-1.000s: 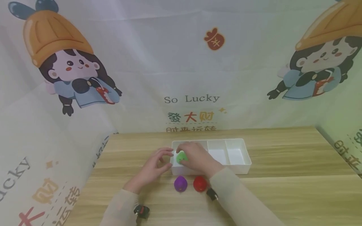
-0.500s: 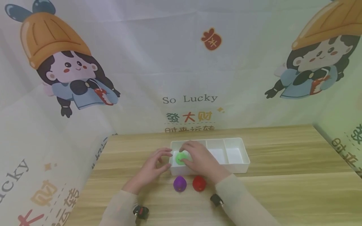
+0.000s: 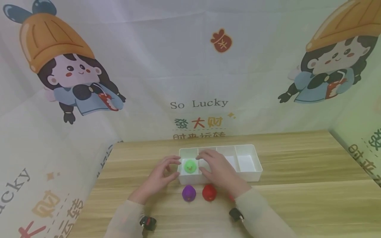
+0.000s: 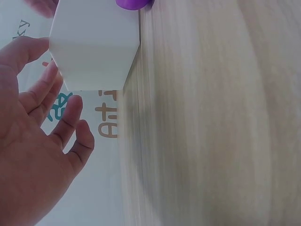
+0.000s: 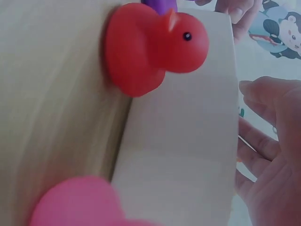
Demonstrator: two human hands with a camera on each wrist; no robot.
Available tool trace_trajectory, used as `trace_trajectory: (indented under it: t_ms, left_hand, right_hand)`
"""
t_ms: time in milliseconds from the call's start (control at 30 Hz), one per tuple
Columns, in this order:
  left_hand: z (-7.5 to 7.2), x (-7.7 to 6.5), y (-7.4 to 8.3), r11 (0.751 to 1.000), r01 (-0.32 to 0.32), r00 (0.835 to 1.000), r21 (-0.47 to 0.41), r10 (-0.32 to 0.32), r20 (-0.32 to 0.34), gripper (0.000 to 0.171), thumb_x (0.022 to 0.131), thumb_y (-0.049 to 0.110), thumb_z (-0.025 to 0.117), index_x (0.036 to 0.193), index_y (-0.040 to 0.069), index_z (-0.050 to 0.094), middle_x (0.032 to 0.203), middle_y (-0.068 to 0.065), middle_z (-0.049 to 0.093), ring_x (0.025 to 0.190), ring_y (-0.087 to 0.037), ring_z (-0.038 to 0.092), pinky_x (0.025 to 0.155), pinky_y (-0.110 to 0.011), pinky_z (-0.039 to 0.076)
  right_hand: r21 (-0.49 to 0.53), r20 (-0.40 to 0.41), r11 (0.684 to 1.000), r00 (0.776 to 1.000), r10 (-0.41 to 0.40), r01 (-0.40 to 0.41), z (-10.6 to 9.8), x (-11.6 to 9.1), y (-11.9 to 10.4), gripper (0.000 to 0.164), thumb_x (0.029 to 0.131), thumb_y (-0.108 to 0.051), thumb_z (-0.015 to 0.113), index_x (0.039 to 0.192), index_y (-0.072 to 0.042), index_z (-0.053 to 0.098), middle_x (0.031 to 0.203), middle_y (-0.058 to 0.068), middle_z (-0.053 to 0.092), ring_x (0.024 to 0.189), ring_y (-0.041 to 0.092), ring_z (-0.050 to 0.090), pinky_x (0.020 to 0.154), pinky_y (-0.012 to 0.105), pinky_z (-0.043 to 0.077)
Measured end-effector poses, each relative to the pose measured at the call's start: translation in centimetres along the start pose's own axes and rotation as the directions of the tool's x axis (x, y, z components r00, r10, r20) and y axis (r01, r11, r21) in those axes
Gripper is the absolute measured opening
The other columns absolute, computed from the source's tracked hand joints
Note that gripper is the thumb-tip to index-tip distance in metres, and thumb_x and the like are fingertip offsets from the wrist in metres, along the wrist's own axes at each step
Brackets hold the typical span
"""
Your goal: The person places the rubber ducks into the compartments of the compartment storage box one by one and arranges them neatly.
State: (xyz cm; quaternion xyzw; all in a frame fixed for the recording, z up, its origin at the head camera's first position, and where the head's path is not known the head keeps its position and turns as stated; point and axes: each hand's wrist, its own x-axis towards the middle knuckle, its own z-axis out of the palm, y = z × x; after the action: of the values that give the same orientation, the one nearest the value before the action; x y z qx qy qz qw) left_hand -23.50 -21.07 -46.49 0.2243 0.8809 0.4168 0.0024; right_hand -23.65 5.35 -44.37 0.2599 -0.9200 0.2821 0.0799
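A green rubber duck (image 3: 190, 166) sits in the leftmost compartment of a white divided box (image 3: 232, 178). My right hand (image 3: 220, 170) hovers over the box just right of this duck, fingers and thumb apart with nothing between them. At the box's left end, my left hand (image 3: 162, 175) has its thumb and fingertips right at the rim; the left wrist view shows these fingers spread beside the white wall. Before the box stand a purple duck (image 3: 189, 193) and a red duck (image 3: 209, 192). In the right wrist view a pink rounded toy (image 5: 77, 205) shows, mostly hidden by my right arm in the head view.
The wooden table (image 3: 297, 165) stretches to both sides of the box. A printed cloth (image 3: 148, 82) hangs behind and at the sides. Black wrist devices sit on both sleeves, the right one (image 3: 236, 214) close to the toys.
My right hand has let go of the green duck and drawn away to the right, leaving it in the left compartment. My left hand has stayed at the box's end.
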Motion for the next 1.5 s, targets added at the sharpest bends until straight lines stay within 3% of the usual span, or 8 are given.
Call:
trace_trajectory:
  t_ms: [233,433,700,1233,1500]
  left_hand:
    - [0.1,0.1,-0.2,1.0,-0.028,0.999,0.005,0.028,-0.016,0.035,0.095,0.011,0.072,0.128,0.005,0.062,0.152,-0.011,0.053,0.109,-0.027,0.058,0.092,-0.037,0.049]
    - [0.1,0.1,-0.2,1.0,-0.003,1.0,0.007,0.003,-0.002,0.036,0.095,0.012,0.072,0.129,0.007,0.062,0.153,-0.008,0.052,0.11,-0.025,0.057,0.092,-0.037,0.05]
    - [0.2,0.1,-0.1,1.0,0.007,1.0,0.005,-0.007,0.009,0.036,0.095,0.013,0.072,0.13,0.009,0.062,0.154,-0.007,0.051,0.11,-0.024,0.056,0.092,-0.04,0.05]
    - [0.2,-0.1,0.0,1.0,-0.005,1.0,0.006,0.005,-0.003,0.036,0.095,0.01,0.072,0.129,0.007,0.062,0.153,-0.008,0.052,0.106,-0.022,0.056,0.09,-0.037,0.051]
    - [0.0,-0.1,0.1,1.0,0.01,1.0,0.003,-0.01,0.0,0.035,0.095,0.011,0.071,0.129,0.007,0.062,0.154,-0.008,0.051,0.11,-0.028,0.057,0.092,-0.041,0.051]
  right_hand:
    - [-0.003,-0.053,0.999,0.998,-0.032,0.032,-0.2,-1.0,0.8,0.03,0.093,-0.018,0.076,0.123,-0.013,0.068,0.138,0.009,0.064,0.133,0.03,0.057,0.115,0.048,0.044]
    - [-0.017,-0.093,0.998,0.994,-0.056,0.055,-0.4,-1.8,1.2,0.031,0.092,-0.017,0.077,0.121,-0.011,0.069,0.136,0.01,0.065,0.131,0.031,0.059,0.113,0.049,0.046]
    - [0.027,-0.099,1.0,0.995,-0.007,0.01,-1.0,-2.9,1.8,0.029,0.092,-0.015,0.076,0.121,-0.012,0.07,0.135,0.007,0.065,0.132,0.03,0.058,0.113,0.048,0.047]
    - [-0.028,-0.195,0.993,0.973,-0.122,0.119,-1.9,-4.6,3.2,0.031,0.089,-0.012,0.079,0.118,-0.009,0.07,0.13,0.011,0.067,0.125,0.033,0.062,0.107,0.05,0.05]
    - [-0.021,-0.207,0.995,0.973,-0.102,0.099,-2.4,-5.4,3.7,0.032,0.089,-0.011,0.079,0.119,-0.008,0.07,0.132,0.012,0.066,0.126,0.033,0.062,0.107,0.05,0.05]
